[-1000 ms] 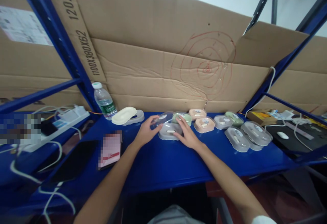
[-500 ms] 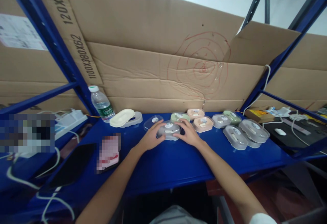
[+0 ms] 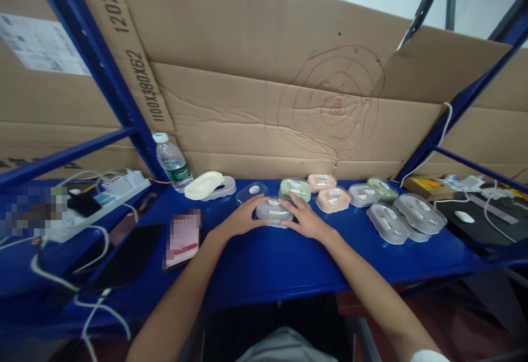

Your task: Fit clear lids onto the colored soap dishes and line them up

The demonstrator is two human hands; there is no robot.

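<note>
A grey oval box with a clear lid (image 3: 274,212) rests on the blue table (image 3: 284,265). My left hand (image 3: 241,218) grips its left side, thumb at the front edge and fingers over the top. On the right side, my right hand (image 3: 307,217) grips the same box. Just behind my left hand lies a loose clear lid (image 3: 251,191). A green lidded box (image 3: 295,188) stands behind my right hand, with two pink ones (image 3: 333,199) (image 3: 322,182) to its right.
Grey boxes (image 3: 388,222) (image 3: 419,213) (image 3: 363,195) and a green one (image 3: 383,190) stand at right. Left are a cream tray (image 3: 204,185) on a grey one, a water bottle (image 3: 173,165), a phone (image 3: 183,239) and cables. Cardboard (image 3: 247,114) backs the table.
The camera view has shifted slightly, so the scene sits further right. Both hands stay at the grey box, which now sits a little nearer to me, apart from the green box.
</note>
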